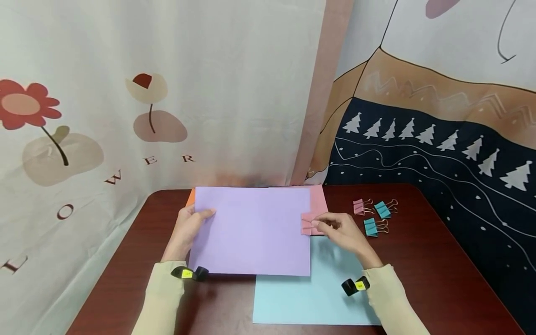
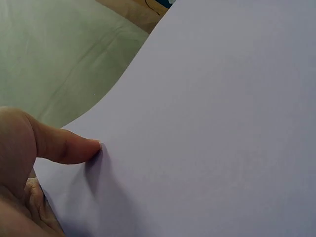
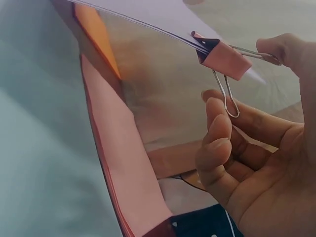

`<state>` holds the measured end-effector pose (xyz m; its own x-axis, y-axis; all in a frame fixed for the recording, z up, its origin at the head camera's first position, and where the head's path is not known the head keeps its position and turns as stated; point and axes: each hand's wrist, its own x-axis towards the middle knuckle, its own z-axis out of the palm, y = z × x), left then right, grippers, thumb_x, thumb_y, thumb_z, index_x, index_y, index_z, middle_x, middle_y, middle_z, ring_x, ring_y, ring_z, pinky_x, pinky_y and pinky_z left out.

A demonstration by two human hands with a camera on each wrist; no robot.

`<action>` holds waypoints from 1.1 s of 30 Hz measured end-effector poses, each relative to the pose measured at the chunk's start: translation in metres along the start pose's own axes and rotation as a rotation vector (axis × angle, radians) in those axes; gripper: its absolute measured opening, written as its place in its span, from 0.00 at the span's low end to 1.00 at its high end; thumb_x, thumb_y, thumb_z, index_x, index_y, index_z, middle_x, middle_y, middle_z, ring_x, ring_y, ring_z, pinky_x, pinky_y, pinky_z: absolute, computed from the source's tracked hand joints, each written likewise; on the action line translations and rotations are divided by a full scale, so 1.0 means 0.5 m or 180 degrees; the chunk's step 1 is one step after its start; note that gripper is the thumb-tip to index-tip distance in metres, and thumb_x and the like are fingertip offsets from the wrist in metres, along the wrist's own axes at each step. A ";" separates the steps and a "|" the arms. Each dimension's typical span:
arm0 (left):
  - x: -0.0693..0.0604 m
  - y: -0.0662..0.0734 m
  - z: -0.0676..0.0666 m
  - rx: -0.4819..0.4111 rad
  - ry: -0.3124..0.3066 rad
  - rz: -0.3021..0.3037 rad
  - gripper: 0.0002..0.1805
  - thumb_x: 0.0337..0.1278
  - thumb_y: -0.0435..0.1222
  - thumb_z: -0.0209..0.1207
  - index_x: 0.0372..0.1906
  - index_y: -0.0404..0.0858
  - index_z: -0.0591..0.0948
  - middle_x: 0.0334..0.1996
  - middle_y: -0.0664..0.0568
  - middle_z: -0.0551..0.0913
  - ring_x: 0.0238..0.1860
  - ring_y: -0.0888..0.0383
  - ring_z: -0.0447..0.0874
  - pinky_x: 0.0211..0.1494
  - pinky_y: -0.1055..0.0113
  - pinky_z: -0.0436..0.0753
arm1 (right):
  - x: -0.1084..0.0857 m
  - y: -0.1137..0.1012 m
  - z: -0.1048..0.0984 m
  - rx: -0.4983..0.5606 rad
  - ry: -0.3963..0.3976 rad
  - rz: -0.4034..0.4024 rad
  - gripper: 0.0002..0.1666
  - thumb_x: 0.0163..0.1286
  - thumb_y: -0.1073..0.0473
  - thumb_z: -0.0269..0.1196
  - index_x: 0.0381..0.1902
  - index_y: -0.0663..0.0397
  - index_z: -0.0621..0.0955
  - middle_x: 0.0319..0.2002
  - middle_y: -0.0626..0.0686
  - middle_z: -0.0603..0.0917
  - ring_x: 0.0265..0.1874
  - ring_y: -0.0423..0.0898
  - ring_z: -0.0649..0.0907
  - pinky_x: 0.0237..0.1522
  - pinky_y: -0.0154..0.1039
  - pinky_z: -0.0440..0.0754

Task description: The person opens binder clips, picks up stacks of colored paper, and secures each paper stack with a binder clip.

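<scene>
The purple paper (image 1: 251, 228) is held up between the two hands; its left edge is pinched by the left hand (image 1: 187, 231), with the thumb laid on top and the other fingers mostly hidden beneath; its right edge is gripped by a pink binder clip (image 3: 228, 60), whose wire handles are held by the right hand (image 1: 341, 232), one at the thumb and one at the curled fingers; several layers can be seen at the clipped edge. Beneath the right hand, light blue paper (image 1: 310, 300) is spread on the table (image 1: 439, 279); beyond that hand, pink paper (image 1: 319, 202) is partly covered; just beyond the left hand, a corner of orange paper (image 1: 190, 197) is shown; to the right hand's right, two teal clips (image 1: 383, 210) and a spare pink clip (image 1: 358, 207) are grouped.
</scene>
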<state>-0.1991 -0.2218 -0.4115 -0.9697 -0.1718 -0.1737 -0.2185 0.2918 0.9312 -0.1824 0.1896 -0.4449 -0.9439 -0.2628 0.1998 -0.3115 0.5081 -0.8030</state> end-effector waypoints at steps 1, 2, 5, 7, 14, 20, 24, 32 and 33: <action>0.001 -0.002 -0.003 0.0010 -0.0014 -0.0007 0.26 0.67 0.38 0.62 0.65 0.29 0.76 0.55 0.39 0.83 0.39 0.61 0.83 0.42 0.65 0.81 | 0.000 -0.001 0.003 -0.0042 -0.0001 -0.0009 0.13 0.73 0.50 0.66 0.46 0.49 0.89 0.37 0.49 0.88 0.33 0.43 0.80 0.30 0.35 0.80; 0.002 -0.005 -0.007 0.0055 -0.0021 -0.0008 0.26 0.67 0.38 0.62 0.66 0.29 0.76 0.55 0.38 0.82 0.40 0.61 0.82 0.42 0.66 0.81 | 0.001 -0.003 0.006 -0.0067 -0.0011 -0.0006 0.13 0.73 0.50 0.65 0.47 0.49 0.90 0.39 0.48 0.89 0.35 0.43 0.80 0.32 0.35 0.80; 0.005 -0.013 -0.021 0.0203 -0.0031 -0.0028 0.28 0.68 0.40 0.62 0.67 0.29 0.75 0.58 0.37 0.81 0.41 0.60 0.81 0.42 0.67 0.80 | 0.003 -0.009 0.017 -0.0093 -0.0050 0.0023 0.13 0.73 0.49 0.65 0.46 0.49 0.90 0.41 0.48 0.90 0.39 0.43 0.81 0.39 0.37 0.82; 0.006 -0.018 -0.032 0.0294 -0.0028 -0.0021 0.29 0.68 0.40 0.62 0.67 0.28 0.75 0.58 0.35 0.81 0.41 0.59 0.82 0.42 0.66 0.80 | 0.007 -0.014 0.025 -0.0095 -0.0106 0.0052 0.14 0.73 0.48 0.65 0.46 0.48 0.90 0.40 0.47 0.90 0.40 0.42 0.82 0.41 0.37 0.83; 0.003 -0.034 -0.075 0.0623 -0.0079 -0.0029 0.31 0.71 0.43 0.60 0.70 0.28 0.72 0.65 0.33 0.77 0.55 0.48 0.78 0.55 0.57 0.77 | 0.020 -0.032 0.059 -0.0059 -0.0322 0.0099 0.12 0.74 0.45 0.64 0.39 0.42 0.90 0.29 0.47 0.88 0.29 0.42 0.82 0.34 0.36 0.82; -0.004 -0.050 -0.106 0.0845 -0.0100 -0.0092 0.34 0.71 0.45 0.60 0.71 0.28 0.70 0.65 0.32 0.76 0.56 0.45 0.79 0.56 0.52 0.80 | 0.027 -0.044 0.091 -0.0106 -0.0450 0.0175 0.17 0.75 0.47 0.61 0.33 0.49 0.90 0.27 0.54 0.88 0.26 0.42 0.79 0.31 0.37 0.76; -0.008 -0.059 -0.122 0.0930 -0.0131 -0.0125 0.36 0.71 0.46 0.59 0.72 0.27 0.68 0.65 0.31 0.75 0.58 0.43 0.78 0.60 0.46 0.80 | 0.029 -0.051 0.110 -0.0081 -0.0481 0.0265 0.19 0.75 0.48 0.61 0.32 0.52 0.90 0.26 0.53 0.87 0.25 0.42 0.78 0.28 0.37 0.74; -0.017 -0.078 -0.151 0.1045 -0.0113 -0.0181 0.36 0.71 0.46 0.60 0.72 0.25 0.68 0.65 0.29 0.74 0.59 0.40 0.76 0.60 0.44 0.79 | 0.032 -0.064 0.140 -0.0065 -0.0601 0.0263 0.19 0.76 0.48 0.59 0.32 0.52 0.90 0.27 0.53 0.87 0.25 0.42 0.77 0.28 0.36 0.73; -0.018 -0.080 -0.155 0.1056 -0.0115 -0.0201 0.36 0.71 0.46 0.60 0.72 0.25 0.68 0.66 0.28 0.74 0.59 0.40 0.76 0.61 0.43 0.78 | 0.032 -0.065 0.143 -0.0055 -0.0613 0.0272 0.19 0.76 0.48 0.59 0.33 0.51 0.90 0.27 0.53 0.87 0.26 0.42 0.78 0.28 0.36 0.73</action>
<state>-0.1731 -0.3049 -0.4222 -0.9551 -0.1674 -0.2445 -0.2961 0.5730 0.7642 -0.1794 0.1100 -0.4557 -0.9291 -0.3694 0.0191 -0.2347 0.5490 -0.8022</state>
